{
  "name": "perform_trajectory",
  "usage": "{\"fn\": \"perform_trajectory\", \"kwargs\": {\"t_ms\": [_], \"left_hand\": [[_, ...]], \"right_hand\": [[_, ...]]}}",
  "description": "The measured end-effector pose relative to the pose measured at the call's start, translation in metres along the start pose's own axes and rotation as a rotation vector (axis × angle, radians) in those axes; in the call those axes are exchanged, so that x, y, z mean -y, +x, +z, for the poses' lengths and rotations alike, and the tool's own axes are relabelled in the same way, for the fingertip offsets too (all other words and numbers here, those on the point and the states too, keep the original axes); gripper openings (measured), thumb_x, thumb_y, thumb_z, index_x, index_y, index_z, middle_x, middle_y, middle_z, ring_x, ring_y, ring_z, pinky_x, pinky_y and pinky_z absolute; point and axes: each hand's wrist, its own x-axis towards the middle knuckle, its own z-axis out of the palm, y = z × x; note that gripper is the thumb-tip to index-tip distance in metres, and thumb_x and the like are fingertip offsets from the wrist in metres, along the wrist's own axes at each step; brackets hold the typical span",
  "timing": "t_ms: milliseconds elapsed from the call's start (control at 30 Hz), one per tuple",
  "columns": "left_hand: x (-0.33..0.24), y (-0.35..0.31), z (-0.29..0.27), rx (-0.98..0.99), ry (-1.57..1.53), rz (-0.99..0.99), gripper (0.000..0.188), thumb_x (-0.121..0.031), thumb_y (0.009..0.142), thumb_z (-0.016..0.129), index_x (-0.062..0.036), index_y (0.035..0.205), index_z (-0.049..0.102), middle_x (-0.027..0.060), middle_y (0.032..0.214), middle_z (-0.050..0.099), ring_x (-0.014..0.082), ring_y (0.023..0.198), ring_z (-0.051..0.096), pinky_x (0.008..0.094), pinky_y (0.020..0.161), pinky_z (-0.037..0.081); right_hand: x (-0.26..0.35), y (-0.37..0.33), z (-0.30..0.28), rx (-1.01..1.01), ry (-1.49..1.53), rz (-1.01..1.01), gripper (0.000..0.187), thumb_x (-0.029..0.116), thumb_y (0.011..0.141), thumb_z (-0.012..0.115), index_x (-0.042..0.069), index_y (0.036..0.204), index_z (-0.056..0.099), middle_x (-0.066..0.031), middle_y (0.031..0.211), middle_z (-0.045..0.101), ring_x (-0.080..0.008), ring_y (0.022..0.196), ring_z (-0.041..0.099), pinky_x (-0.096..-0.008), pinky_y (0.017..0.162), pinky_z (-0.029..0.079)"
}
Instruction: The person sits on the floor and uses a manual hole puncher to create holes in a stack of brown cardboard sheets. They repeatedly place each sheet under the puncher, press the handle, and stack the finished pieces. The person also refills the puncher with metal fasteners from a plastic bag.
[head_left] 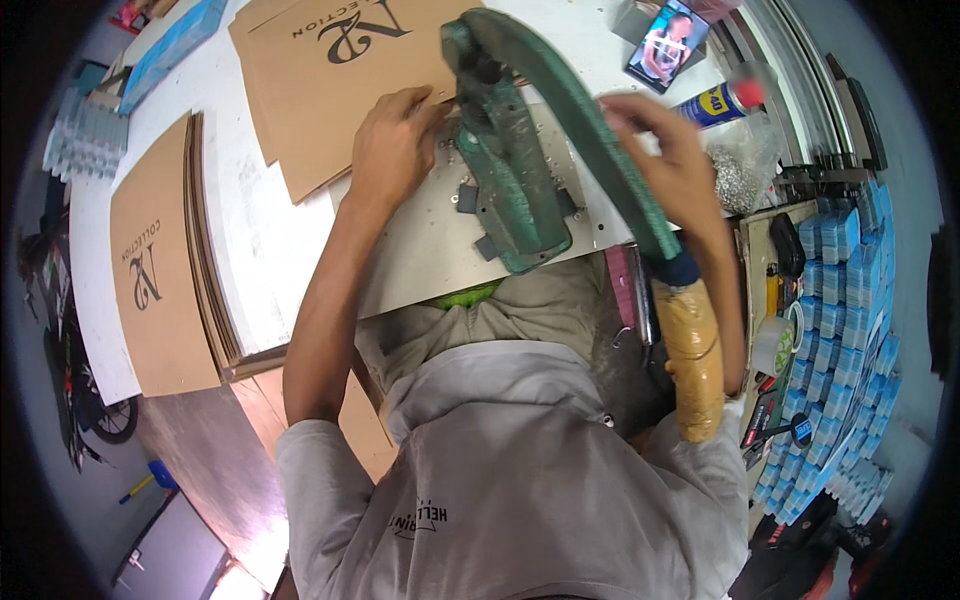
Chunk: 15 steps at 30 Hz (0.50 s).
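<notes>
A green hand press [515,170] stands on a metal plate [420,262] in front of me. Its long lever rises over the plate and bends down toward me, ending in a grip [692,360] wrapped in yellow tape. My left hand [392,145] is closed on the edge of a brown cardboard sheet [300,95], its fingertips close to the press head. Right of the lever, my right hand [660,155] is blurred and partly hidden by it; what it holds, if anything, does not show. It is near a clear bag of small metal rings [737,180].
Stacked brown cardboard [160,270] lies at the table's left. A spray can [715,103] and a lit phone [668,45] stand at the far right. Many blue-and-white packs [835,270] fill the right side, beside a tape roll [772,345]. Small metal bits dot the plate.
</notes>
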Motion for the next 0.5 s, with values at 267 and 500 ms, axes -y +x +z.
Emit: {"fn": "perform_trajectory", "kwargs": {"t_ms": [267, 500], "left_hand": [[0.023, -0.056, -0.025, 0.195, 0.361, 0.018, 0.044, -0.017, 0.096, 0.064, -0.0230, 0.140, 0.065, 0.0243, 0.159, 0.040, 0.0487, 0.145, 0.037, 0.0643, 0.119, 0.029], [0.041, -0.060, -0.047, 0.230, 0.346, -0.100, 0.060, -0.002, 0.092, 0.062, -0.0272, 0.146, 0.059, 0.0214, 0.146, 0.056, 0.0433, 0.131, 0.054, 0.0505, 0.112, 0.044]], "right_hand": [[-0.082, 0.007, 0.062, 0.003, -0.174, 0.009, 0.019, 0.007, 0.089, 0.070, 0.003, 0.107, 0.076, -0.0188, 0.090, 0.068, -0.0354, 0.080, 0.069, -0.0437, 0.076, 0.055], [-0.119, 0.031, 0.105, 0.055, -0.175, -0.038, 0.014, 0.008, 0.090, 0.070, 0.002, 0.102, 0.075, -0.0189, 0.096, 0.067, -0.0359, 0.088, 0.067, -0.0426, 0.080, 0.053]]}}
